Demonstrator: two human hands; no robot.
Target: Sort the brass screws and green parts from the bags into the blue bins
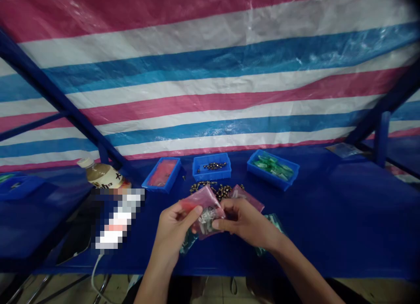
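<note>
Over the front of the blue table, a pink translucent plastic bag (205, 200) is held up between both hands. Small pale parts show through its lower half. My left hand (179, 223) grips the bag's left side, thumb on its front. On the right edge, my right hand (241, 221) pinches the same bag between thumb and fingers. Behind the hands lies a loose pile of small brass-coloured metal fittings (223, 191). Another pink bag (251, 200) lies beyond my right hand. Green plastic bags (188, 242) lie partly hidden under both hands.
At the back stand three blue bins: one with pink bags (162, 172), one with metal fittings (215, 166), one with green bags (272, 166). A drink bottle (103, 175) and a power strip (120, 221) with a cable are left. Blue frame posts and a striped tarp enclose the table (328, 216).
</note>
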